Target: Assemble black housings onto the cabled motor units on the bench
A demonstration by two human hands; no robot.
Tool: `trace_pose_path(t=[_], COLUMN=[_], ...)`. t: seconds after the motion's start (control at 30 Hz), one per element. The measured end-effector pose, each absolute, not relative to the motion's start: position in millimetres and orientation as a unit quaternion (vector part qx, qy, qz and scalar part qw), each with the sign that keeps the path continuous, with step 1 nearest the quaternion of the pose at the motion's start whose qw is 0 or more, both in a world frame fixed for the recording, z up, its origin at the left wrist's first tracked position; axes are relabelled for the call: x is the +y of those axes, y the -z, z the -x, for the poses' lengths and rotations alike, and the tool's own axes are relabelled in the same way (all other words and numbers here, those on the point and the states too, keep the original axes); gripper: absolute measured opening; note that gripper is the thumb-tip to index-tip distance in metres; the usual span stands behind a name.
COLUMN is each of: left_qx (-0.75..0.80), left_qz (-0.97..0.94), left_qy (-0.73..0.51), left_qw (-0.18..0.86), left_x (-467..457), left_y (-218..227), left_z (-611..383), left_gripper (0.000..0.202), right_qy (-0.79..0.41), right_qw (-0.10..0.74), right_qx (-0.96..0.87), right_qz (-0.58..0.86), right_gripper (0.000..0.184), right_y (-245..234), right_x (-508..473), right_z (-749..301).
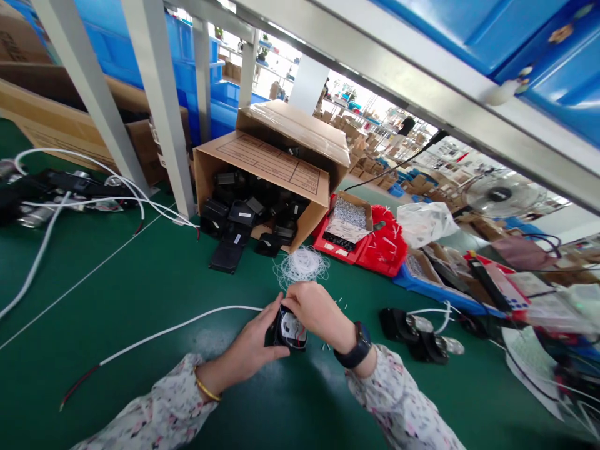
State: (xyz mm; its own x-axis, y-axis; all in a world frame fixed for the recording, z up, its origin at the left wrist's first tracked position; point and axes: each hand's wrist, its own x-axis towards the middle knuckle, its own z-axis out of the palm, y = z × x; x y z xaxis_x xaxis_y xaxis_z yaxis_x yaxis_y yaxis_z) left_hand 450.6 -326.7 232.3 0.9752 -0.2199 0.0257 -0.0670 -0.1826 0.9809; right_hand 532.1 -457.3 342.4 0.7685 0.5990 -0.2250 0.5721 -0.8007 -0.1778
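A small black housing (293, 331) rests on the green table in front of me, its white inside and thin red and black wires facing up. My left hand (250, 347) grips it from the left side, thumb along the near edge. Over its far edge, the fingers of my right hand (319, 312) are pinched together; what they hold, if anything, is hidden. A white cable (187, 324) runs left from the housing and ends in bare dark and red wires. Just beyond the hands lies a coil of thin white tubing (304, 265).
An open carton (267, 156) of black housings stands behind. To its right are red trays (337, 247), a box of small parts (347, 215) and a blue tray (440, 294). Black lamp-like units (412, 334) lie at right; cables (84, 203) and a metal post (162, 112) at left.
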Motion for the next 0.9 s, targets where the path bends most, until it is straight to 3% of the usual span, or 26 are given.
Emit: trace_pose_path(t=[0.2, 0.43, 0.9], left_qx=[-0.082, -0.091, -0.045], left_qz=[-0.765, -0.725, -0.786], left_qy=[0.068, 0.072, 0.046], left_qw=[0.635, 0.679, 0.614], left_x=[-326.2, -326.3, -329.4], left_y=[-234.3, -236.0, -234.6], left_z=[-448.8, -449.2, -443.7], left_gripper=[0.091, 0.095, 0.056], right_qy=[-0.164, -0.184, -0.224], right_qw=[0.062, 0.078, 0.039], right_qx=[-0.292, -0.309, -0.346], right_qz=[0.94, 0.93, 0.91], right_gripper=[0.009, 0.01, 0.006], right_y=[-344.2, -347.0, -349.3], right_x=[-454.7, -454.8, -450.9], right_z=[-538.9, -543.9, -552.0])
